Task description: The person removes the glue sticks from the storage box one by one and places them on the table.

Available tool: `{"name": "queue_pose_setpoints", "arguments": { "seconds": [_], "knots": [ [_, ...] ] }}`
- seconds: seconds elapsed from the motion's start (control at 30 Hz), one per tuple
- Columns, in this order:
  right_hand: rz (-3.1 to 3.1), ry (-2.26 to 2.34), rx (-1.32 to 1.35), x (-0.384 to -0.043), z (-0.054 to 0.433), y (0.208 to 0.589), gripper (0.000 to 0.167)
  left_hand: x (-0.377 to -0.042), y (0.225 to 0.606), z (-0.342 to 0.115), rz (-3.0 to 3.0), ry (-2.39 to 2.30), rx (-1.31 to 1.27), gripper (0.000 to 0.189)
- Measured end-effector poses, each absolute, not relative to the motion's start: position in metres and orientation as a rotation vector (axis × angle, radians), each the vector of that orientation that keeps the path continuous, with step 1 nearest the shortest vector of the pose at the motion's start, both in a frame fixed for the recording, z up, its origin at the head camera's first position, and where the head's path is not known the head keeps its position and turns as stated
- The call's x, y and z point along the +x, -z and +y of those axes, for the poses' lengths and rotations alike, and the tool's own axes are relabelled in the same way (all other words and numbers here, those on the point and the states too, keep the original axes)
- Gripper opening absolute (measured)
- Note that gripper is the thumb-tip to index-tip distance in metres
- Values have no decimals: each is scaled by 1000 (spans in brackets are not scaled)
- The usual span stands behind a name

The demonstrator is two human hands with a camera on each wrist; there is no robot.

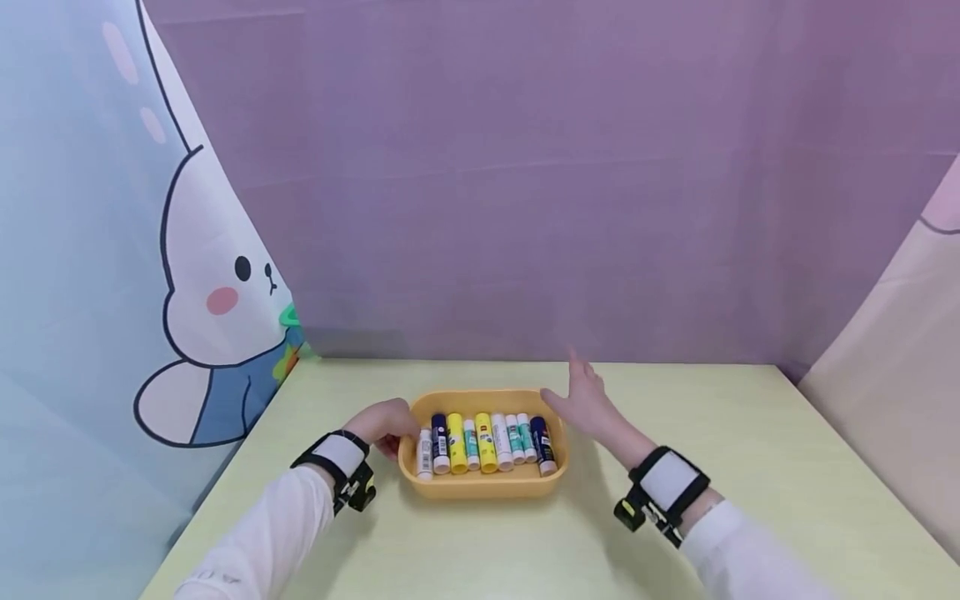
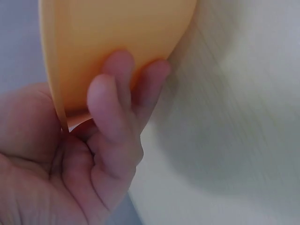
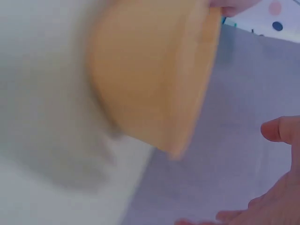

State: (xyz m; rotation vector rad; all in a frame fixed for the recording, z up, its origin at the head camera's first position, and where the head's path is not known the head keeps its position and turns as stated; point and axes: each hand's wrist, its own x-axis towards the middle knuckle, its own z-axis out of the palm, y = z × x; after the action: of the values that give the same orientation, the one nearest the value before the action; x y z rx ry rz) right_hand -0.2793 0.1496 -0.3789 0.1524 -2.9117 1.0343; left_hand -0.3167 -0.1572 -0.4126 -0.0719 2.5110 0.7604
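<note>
A yellow-orange plastic tray (image 1: 483, 490) stands on the table with a row of several glue sticks (image 1: 486, 442) lying side by side in it. My left hand (image 1: 386, 422) grips the tray's left end. In the left wrist view the thumb of that hand (image 2: 101, 140) lies on the inner side of the rim, while curled fingers press the outer wall of the tray (image 2: 117, 33). Beside the tray's right end, my right hand (image 1: 588, 408) is spread with the thumb apart. The right wrist view shows a gap between this hand (image 3: 276, 187) and the tray (image 3: 140, 70).
The pale yellow-green table (image 1: 480, 550) runs back to a purple cloth (image 1: 525, 208). On the left hangs a blue cloth with a cartoon rabbit (image 1: 217, 292), and on the right a light cloth (image 1: 900, 358). Both wrists wear strapped cameras.
</note>
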Motion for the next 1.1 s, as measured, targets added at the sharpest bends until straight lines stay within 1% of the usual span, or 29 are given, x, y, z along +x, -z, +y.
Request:
{"name": "queue_pose_setpoints", "arguments": {
  "seconds": [0.13, 0.27, 0.4, 0.53, 0.7, 0.93, 1.07, 1.1],
  "knots": [
    [-2903, -889, 197, -279, 136, 347, 93, -316, 412, -158, 2499, -768, -80, 14],
    [-2925, -791, 259, -276, 116, 329, 96, -318, 412, -156, 2505, -759, -100, 14],
    [-3010, -710, 307, -274, 94, 330, 103, -320, 413, -155, 2522, -741, -114, 13],
    [-3081, -693, 334, -271, 76, 344, 105, -320, 415, -154, 2536, -735, -119, 12],
    [-3176, -612, 275, -272, 63, 365, 98, -318, 417, -153, 2543, -769, -108, 10],
    [-3324, -492, 192, -275, 59, 386, 86, -316, 416, -153, 2558, -766, -104, 10],
    [-3367, -414, 177, -277, 56, 397, 69, -315, 415, -152, 2566, -758, -110, 9],
    [-3374, -391, 179, -278, 55, 400, 68, -315, 415, -151, 2566, -755, -111, 9]
  ]
}}
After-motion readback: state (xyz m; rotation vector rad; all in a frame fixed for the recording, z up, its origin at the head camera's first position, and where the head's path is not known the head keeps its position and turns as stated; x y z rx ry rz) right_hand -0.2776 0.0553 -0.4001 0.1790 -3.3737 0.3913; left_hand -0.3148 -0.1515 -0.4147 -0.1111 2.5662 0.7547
